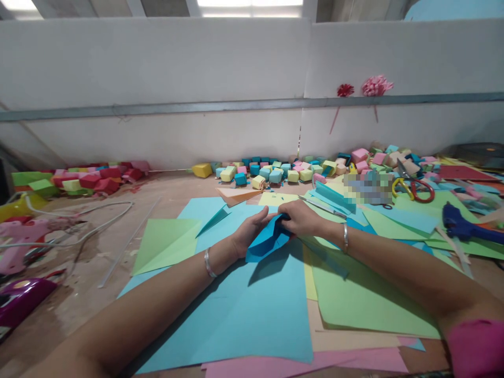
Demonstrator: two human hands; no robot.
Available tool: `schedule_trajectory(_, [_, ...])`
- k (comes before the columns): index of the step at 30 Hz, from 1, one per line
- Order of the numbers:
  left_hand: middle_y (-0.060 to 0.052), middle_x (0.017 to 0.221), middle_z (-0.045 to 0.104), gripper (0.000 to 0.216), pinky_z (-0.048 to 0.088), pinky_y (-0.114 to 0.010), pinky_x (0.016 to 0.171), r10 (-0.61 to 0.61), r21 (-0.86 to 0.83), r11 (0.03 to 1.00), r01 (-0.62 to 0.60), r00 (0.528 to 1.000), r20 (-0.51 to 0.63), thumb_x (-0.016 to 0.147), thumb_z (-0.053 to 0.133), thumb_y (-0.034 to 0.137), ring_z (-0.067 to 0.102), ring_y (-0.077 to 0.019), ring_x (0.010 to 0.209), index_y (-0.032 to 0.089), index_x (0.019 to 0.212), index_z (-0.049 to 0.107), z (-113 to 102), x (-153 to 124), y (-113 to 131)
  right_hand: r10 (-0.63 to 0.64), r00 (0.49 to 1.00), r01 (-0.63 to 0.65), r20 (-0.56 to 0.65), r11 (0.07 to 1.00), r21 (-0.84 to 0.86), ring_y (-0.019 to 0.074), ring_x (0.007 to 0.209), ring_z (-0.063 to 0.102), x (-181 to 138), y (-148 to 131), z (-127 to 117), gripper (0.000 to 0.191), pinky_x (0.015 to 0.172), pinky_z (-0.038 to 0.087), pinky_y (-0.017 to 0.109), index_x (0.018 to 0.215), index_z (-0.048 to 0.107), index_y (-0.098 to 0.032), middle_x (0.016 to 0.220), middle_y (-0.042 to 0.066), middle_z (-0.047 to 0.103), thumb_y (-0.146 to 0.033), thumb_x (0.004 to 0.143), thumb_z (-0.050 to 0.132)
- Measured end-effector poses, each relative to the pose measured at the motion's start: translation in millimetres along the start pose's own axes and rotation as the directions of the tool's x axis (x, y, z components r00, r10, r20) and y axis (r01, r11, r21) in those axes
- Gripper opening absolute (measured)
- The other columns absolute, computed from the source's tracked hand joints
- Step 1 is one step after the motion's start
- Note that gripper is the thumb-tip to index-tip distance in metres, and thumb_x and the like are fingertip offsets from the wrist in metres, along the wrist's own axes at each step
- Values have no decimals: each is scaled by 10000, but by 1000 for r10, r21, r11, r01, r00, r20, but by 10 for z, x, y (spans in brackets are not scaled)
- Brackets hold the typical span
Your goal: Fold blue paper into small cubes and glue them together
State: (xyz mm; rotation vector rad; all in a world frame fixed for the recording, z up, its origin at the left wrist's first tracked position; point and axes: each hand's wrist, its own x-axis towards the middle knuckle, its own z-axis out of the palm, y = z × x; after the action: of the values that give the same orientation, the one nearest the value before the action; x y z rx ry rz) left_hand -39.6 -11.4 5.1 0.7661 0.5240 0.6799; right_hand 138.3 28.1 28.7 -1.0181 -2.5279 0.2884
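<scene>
A piece of blue paper (pixel 264 242) with several creases is held above the table between both hands. My left hand (pixel 252 231) grips its left side, the thumb up along the edge. On the other side, my right hand (pixel 301 218) pinches the folded upper end of it. Beneath lies a large light blue sheet (pixel 236 310), on which the paper's shadow falls. Green sheets (pixel 366 294) spread out under my right forearm. Just beyond my right hand rests a thin pointed metal tool (pixel 326 208), its kind unclear.
Small folded paper boxes (pixel 275 176) line the wall, with red and pink ones (pixel 106 181) at left. A pink glue gun (pixel 23 236) with a white cord and a purple object (pixel 23 302) sit left. Scissors (pixel 413 190) and a blue glue gun (pixel 468 226) lie right.
</scene>
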Motion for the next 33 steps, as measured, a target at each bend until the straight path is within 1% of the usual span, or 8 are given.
schedule_trajectory(5, [-150, 880, 713, 502, 559, -366, 785, 77, -51, 995, -82, 992, -100, 820, 638, 545, 706, -279, 839, 91, 1032, 670, 6, 25, -2, 178, 981, -133, -82, 911, 391, 106, 526, 448, 7, 48, 61, 65, 520, 302, 220, 583, 521, -176, 530, -35, 520, -150, 641, 505])
schedule_trajectory(8, [-154, 911, 705, 246, 560, -292, 757, 118, -9, 992, -124, 963, -241, 775, 727, 277, 701, -233, 848, 84, 922, 683, -9, 46, -35, 365, 930, -258, -49, 740, 621, 92, 448, 409, 27, 85, 152, 52, 455, 287, 214, 620, 533, -182, 486, -52, 494, -201, 663, 511])
schedule_trajectory(10, [-117, 899, 698, 168, 545, -237, 672, 230, 103, 973, -208, 921, -314, 694, 752, 95, 688, -181, 783, 108, 843, 677, -8, 55, -75, 429, 903, -289, -21, 643, 709, 89, 429, 396, 34, 92, 203, 39, 428, 278, 213, 639, 529, -187, 473, -59, 477, -217, 662, 522])
schedule_trajectory(12, [-85, 929, 691, 246, 519, -217, 593, 364, 246, 924, -294, 873, -324, 657, 774, 60, 667, -150, 728, 132, 873, 683, 2, 60, -117, 440, 898, -284, -13, 602, 746, 93, 437, 413, 32, 79, 228, 41, 424, 291, 212, 675, 539, -188, 471, -63, 472, -227, 669, 529])
schedule_trajectory(16, [-52, 831, 678, 264, 489, -231, 553, 501, 377, 843, -382, 814, -294, 664, 825, 240, 628, -148, 680, 138, 873, 702, -3, 69, -168, 396, 916, -250, -57, 679, 690, 101, 466, 465, 14, 19, 222, 36, 441, 325, 209, 708, 543, -188, 485, -61, 505, -208, 681, 531])
schedule_trajectory(24, [-47, 814, 688, 333, 506, -252, 619, 515, 363, 838, -406, 808, -286, 655, 845, 253, 631, -149, 686, 147, 936, 702, 22, 46, -125, 448, 889, -357, 91, 555, 751, 105, 368, 453, -17, -39, 316, 228, 375, 322, 204, 851, 511, -212, 462, -78, 525, -93, 657, 499])
schedule_trajectory(29, [-50, 787, 677, 338, 510, -232, 603, 503, 334, 853, -401, 801, -323, 671, 843, 322, 624, -127, 639, 136, 914, 698, 42, 28, -110, 384, 920, -339, 76, 686, 644, 123, 401, 491, -29, -70, 242, 72, 424, 354, 232, 888, 507, -214, 520, -49, 571, -255, 829, 509])
schedule_trajectory(33, [-37, 838, 642, 338, 508, -209, 584, 590, 435, 791, -429, 722, -362, 744, 773, 407, 610, -118, 689, 159, 953, 677, 27, 57, -126, 315, 948, -278, -45, 889, 364, 152, 557, 566, -26, -65, 119, 332, 559, 371, 257, 739, 553, -197, 556, 4, 600, -404, 941, 390])
